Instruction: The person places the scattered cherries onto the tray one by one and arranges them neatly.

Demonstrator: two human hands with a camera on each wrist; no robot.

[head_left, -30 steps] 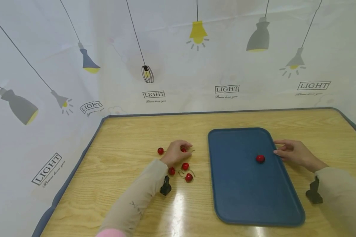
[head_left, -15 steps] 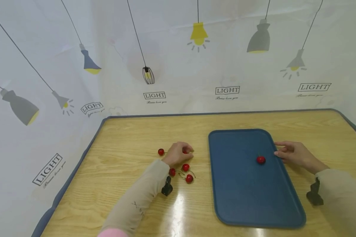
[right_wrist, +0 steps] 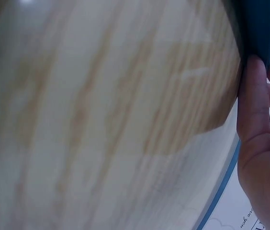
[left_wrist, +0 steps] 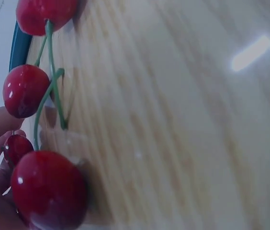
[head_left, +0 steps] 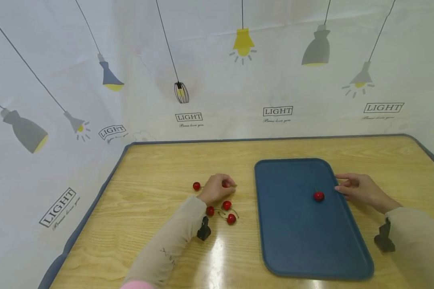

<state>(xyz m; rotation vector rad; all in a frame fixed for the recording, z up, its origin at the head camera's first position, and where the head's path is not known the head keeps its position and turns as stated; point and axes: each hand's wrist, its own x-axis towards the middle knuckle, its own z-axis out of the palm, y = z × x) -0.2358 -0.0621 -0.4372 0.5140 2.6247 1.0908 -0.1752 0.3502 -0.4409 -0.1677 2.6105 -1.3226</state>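
My left hand [head_left: 215,189] is over the table left of the tray, its thumb and fingertips pinching a red cherry [head_left: 225,184] that the hand partly hides. In the left wrist view this cherry [left_wrist: 17,149] shows between the fingers. Close below the hand lie three more cherries with green stems, the nearest to the front being a cherry [head_left: 231,218]. Another cherry [head_left: 197,186] sits left of the hand. At the blue tray's [head_left: 304,241] right rim, my right hand [head_left: 363,192] grips the edge between thumb and fingers. One cherry [head_left: 318,196] rests on the tray.
The wooden table [head_left: 148,241] carries everything, with a glossy light reflection near its front. Behind and to the left hangs a pale cloth [head_left: 217,72] printed with lamps. Black wrist devices, such as the left wrist device [head_left: 204,229], sit under both cuffs.
The thumb and fingers of my left hand have closed in around the cherry and moved slightly right. The right hand keeps its place on the tray's rim.
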